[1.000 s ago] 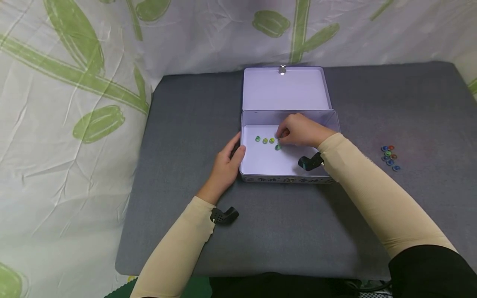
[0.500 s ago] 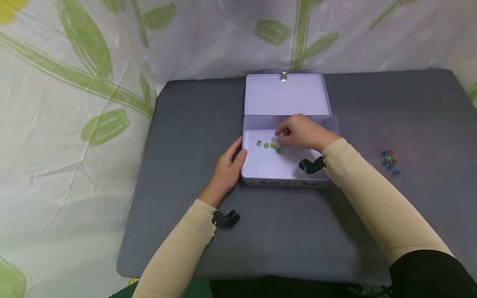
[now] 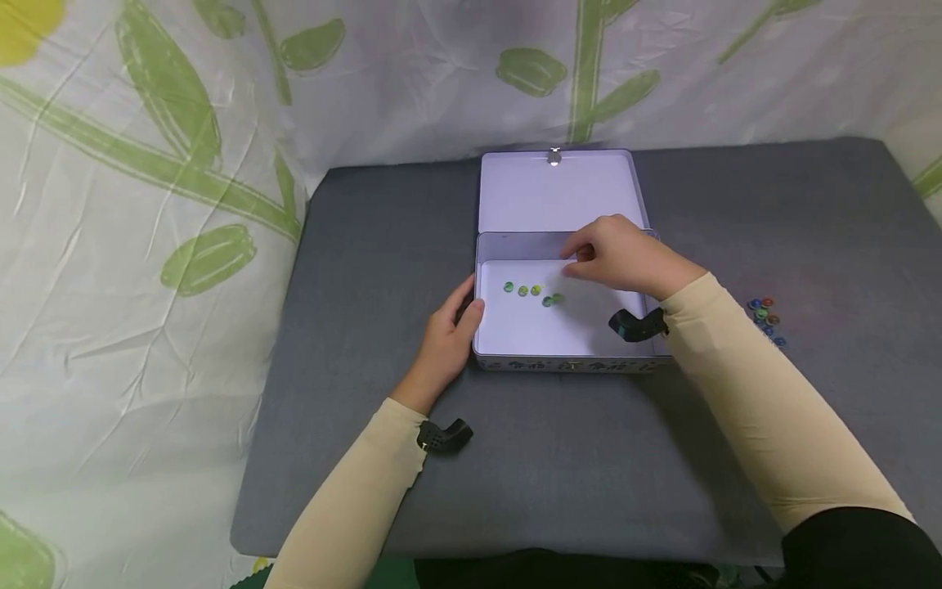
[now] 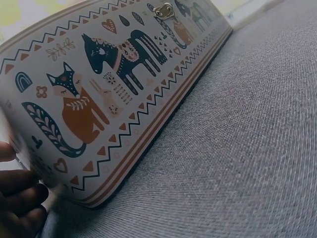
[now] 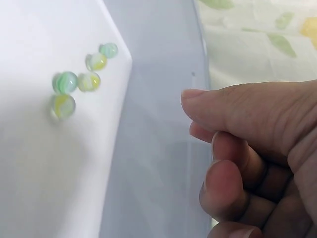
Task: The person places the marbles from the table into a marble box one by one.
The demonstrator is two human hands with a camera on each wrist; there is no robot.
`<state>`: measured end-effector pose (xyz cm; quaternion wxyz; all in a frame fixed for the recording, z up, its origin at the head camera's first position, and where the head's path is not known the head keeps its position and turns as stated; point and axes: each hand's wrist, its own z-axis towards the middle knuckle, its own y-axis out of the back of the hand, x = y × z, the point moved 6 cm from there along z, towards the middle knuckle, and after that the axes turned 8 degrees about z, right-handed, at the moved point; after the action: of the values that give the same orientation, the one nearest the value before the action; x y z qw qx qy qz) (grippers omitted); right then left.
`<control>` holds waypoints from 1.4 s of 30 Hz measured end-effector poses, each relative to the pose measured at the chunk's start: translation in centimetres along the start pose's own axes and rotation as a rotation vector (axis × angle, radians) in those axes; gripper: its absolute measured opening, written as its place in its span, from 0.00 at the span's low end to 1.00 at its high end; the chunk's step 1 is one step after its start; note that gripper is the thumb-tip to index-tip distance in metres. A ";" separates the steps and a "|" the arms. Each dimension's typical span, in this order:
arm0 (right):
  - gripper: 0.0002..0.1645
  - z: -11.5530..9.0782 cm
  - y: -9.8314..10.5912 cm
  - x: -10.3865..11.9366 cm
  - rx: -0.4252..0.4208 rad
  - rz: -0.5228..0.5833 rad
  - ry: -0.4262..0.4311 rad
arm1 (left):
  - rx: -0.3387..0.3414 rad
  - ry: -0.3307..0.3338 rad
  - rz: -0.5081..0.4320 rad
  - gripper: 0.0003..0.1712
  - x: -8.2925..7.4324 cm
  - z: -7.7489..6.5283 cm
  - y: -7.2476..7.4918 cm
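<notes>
An open tin box [image 3: 508, 335] with a pale inside stands on the grey table. On its floor lie several green and yellow glass marbles [image 5: 64, 82], most in a loose row and two side by side. My left hand [image 3: 445, 331] rests along the box's left side, thumb at the rim near the front corner. In the left wrist view its fingers [image 4: 22, 201] touch the corner of the patterned wall. My right hand [image 3: 629, 258] hovers over the right back part of the box, fingers loosely bent, with no marble showing between thumb and fingertips in the right wrist view.
The box's lid [image 3: 555, 192] leans back behind it, with a metal clasp [image 3: 554, 156] at its far edge. On the table to the right lies a cluster of several blue, red and green marbles [image 3: 767, 315], partly behind the right sleeve. A leaf-printed curtain [image 3: 412, 90] hangs behind the table.
My right hand has let go of a yellow-green marble, now beside the green one, and has drawn up and to the right. My left hand keeps its place on the box.
</notes>
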<state>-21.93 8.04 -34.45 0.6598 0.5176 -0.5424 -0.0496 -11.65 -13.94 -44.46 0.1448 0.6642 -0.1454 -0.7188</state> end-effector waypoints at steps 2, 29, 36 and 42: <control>0.10 -0.6 0.5 -0.1 -0.009 -0.003 -0.017 | 0.005 0.000 0.002 0.32 0.0 0.0 0.0; 0.19 -8.9 5.6 -6.8 -0.228 0.036 -0.255 | -0.001 0.043 0.022 0.32 0.6 -0.5 1.7; 0.23 -11.2 6.5 -9.5 -0.254 0.022 -0.321 | -0.010 0.023 0.015 0.32 0.7 -0.5 1.7; 0.25 -12.3 6.5 -11.4 -0.249 0.020 -0.345 | -0.010 0.020 0.019 0.32 0.8 -0.5 1.9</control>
<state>-20.35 25.98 -35.70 0.6165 0.4104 -0.6422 -0.1974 -11.22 -16.03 -44.47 0.1564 0.6694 -0.1467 -0.7113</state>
